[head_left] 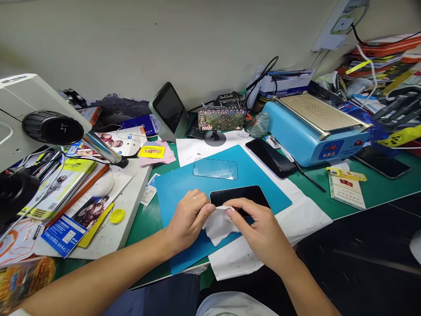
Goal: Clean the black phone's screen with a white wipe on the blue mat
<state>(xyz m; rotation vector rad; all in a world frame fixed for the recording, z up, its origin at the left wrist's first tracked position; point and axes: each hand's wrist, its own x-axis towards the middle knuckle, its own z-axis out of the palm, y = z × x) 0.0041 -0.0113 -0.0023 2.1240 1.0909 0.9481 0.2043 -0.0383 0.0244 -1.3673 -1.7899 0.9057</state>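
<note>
Between my two hands a small white cloth point(219, 228) hangs down over the near edge of the blue mat point(184, 219). My left hand point(192, 215) pinches its left corner between thumb and curled fingers. On the other side, my right hand point(253, 224) grips the cloth's upper right edge with thumb and forefinger. Just behind the hands lies a phone with a dark screen point(240, 195), partly hidden by my right hand. Farther back on the mat rests a clear glass screen sheet with a black border point(215, 169).
A propped phone point(222, 119) shows a game behind the mat. To the right are a dark phone point(271, 158), a glass jar point(258, 126), a blue heating plate machine point(296, 131) and a cigarette box point(347, 192). Packets and a microscope stand point(101, 147) crowd the left.
</note>
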